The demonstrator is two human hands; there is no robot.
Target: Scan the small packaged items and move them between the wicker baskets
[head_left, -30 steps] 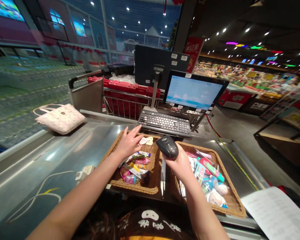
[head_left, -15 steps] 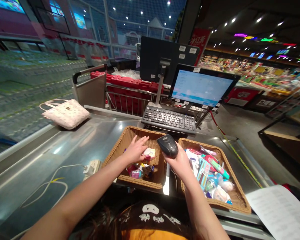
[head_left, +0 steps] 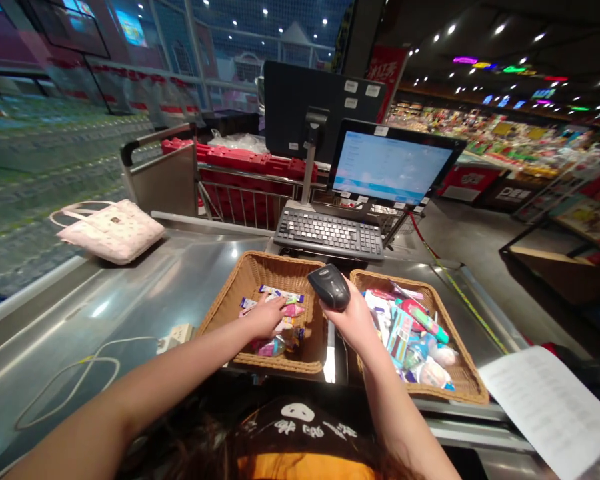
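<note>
My right hand [head_left: 346, 313] is wrapped around a black handheld barcode scanner [head_left: 329, 287], held above the gap between two wicker baskets. Inside the left wicker basket [head_left: 215, 312], my left hand [head_left: 266, 319] lies low over small packaged snacks, fingers outstretched; its fingertips are at the packets, and contact is hard to make out. A thin white and purple packet [head_left: 281, 294] lies just beyond the fingers, and a pink-wrapped piece [head_left: 293, 311] sits beside them. The right wicker basket [head_left: 473, 377] is full of mixed packaged goods, among them a teal and pink tube [head_left: 430, 325].
Behind the baskets stand a keyboard [head_left: 330, 233] and a lit monitor [head_left: 390, 165]. A pale handbag [head_left: 115, 230] rests at the counter's far left. A white power strip [head_left: 176, 338] with its cord lies left of the baskets. A paper sheet [head_left: 550, 407] is at the right.
My left hand has lowered onto the snacks in the left basket; more packets show around it. The scanner stays in my right hand. The whole view has shifted slightly.
</note>
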